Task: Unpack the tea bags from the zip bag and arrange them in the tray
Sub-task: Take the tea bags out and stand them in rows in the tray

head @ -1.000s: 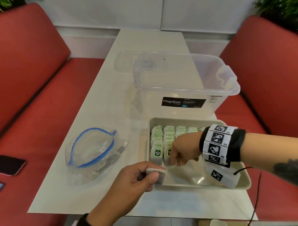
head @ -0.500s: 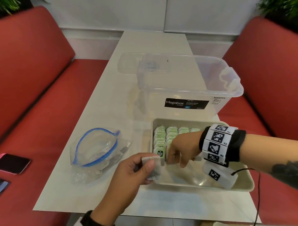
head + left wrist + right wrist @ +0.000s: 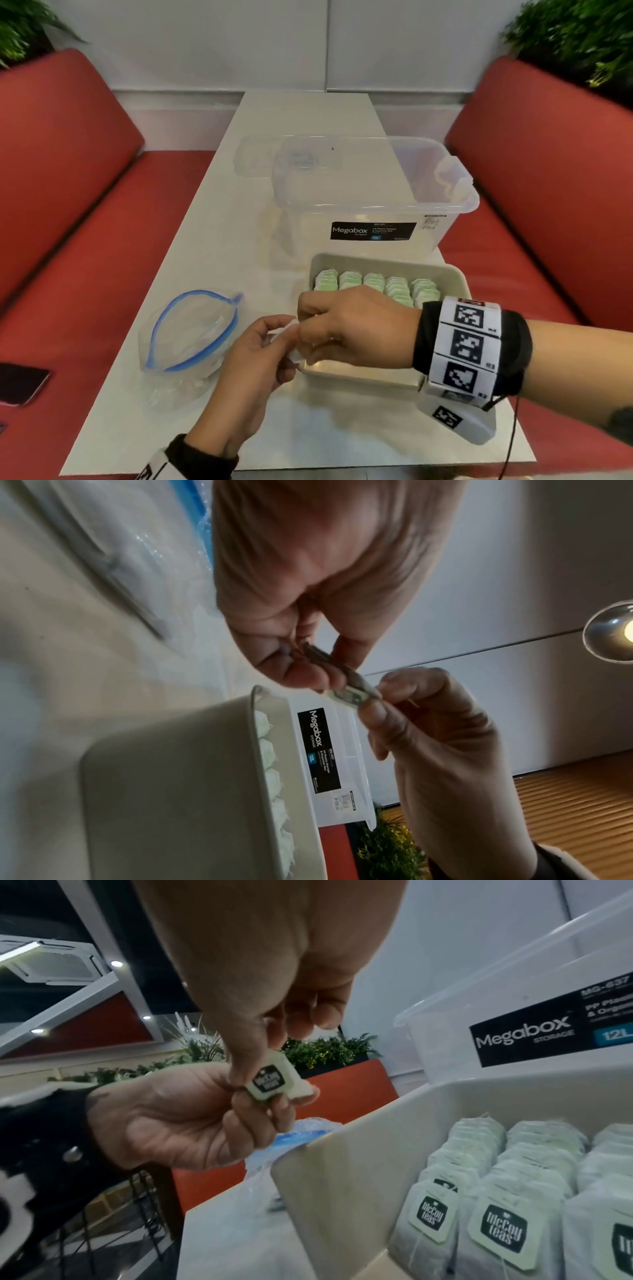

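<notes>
A tea bag (image 3: 295, 357) with a green "McCoy teas" tag (image 3: 270, 1081) is held just above the near left corner of the beige tray (image 3: 387, 262). My left hand (image 3: 274, 339) pinches it from the left, and my right hand (image 3: 308, 339) pinches it from the right. In the left wrist view both hands' fingertips meet on the bag (image 3: 349, 689). Several rows of tea bags (image 3: 496, 1204) stand upright in the tray's far part. The clear zip bag (image 3: 191, 332) with a blue seal lies open on the table, left of the tray.
A clear Megabox storage box (image 3: 373, 192) stands right behind the tray, with its lid (image 3: 260, 157) lying behind it to the left. Red benches flank the white table (image 3: 219, 240). A phone (image 3: 20, 382) lies on the left bench.
My right hand has left the rows in the tray and moved left to my left hand, taking hold of the tea bag there. The left hand has risen slightly.
</notes>
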`<state>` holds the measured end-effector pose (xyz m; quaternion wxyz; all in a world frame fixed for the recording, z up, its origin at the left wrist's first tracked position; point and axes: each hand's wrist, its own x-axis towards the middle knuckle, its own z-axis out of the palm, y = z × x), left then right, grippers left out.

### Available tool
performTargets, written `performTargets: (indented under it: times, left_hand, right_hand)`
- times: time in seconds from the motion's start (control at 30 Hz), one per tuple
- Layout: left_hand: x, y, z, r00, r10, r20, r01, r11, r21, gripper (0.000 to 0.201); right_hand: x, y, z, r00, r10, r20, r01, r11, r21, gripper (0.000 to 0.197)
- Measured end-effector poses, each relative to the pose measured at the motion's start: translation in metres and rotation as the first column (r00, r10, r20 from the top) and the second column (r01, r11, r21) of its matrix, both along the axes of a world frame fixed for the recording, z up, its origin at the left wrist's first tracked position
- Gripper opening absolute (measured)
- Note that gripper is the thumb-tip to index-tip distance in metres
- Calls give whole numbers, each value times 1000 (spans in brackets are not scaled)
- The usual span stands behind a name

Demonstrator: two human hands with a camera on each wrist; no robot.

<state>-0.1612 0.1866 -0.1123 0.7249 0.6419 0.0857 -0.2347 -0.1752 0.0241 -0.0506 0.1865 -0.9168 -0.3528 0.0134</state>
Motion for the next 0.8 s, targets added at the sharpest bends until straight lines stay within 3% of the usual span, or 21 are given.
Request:
performTargets:
  times: [0.07, 0.1, 0.13, 0.2, 0.23, 0.3, 0.47, 0.6, 0.67, 0.8]
  left_hand:
    - [-3, 0, -1, 996, -52, 65, 46, 995, 86, 15]
    - [-4, 1, -4, 980, -111, 162, 76, 975, 207, 18]
    - [-5, 4, -8, 932, -209, 295, 91, 926, 367, 19]
    - [-7, 10, -14, 747, -469, 471, 85, 770, 632, 18]
    - [-9, 12, -16, 672, -566, 479, 97, 707, 700, 15]
    - [-12, 14, -22, 594, -665, 452, 130, 634, 762, 11]
    - [-19, 14, -27, 568, -677, 467, 106, 623, 775, 8]
    - [-26, 14, -23, 572, -712, 406, 170, 588, 791, 11]
    - [-27, 13, -20, 569, -731, 378, 202, 569, 797, 13]
    - [-21, 9, -15, 604, -642, 472, 126, 662, 739, 32]
  right_hand:
    - [7, -5, 5, 993, -95, -70, 99, 993, 62, 9]
    - [11, -9, 9, 978, -156, -142, 170, 981, 95, 8]
    - [16, -14, 13, 955, -213, -204, 241, 963, 122, 7]
    - [25, -25, 19, 908, -318, -272, 363, 922, 132, 6]
    - [29, -30, 21, 889, -362, -281, 404, 909, 106, 6]
    - [35, -42, 20, 854, -434, -287, 454, 891, 1, 11]
    - [39, -55, 13, 789, -522, -324, 500, 852, -154, 9]
    - [40, -55, 16, 804, -563, -190, 511, 818, -265, 9]
    - [40, -55, 17, 813, -551, -189, 504, 828, -245, 12]
    - [37, -53, 17, 804, -519, -289, 496, 854, -156, 13]
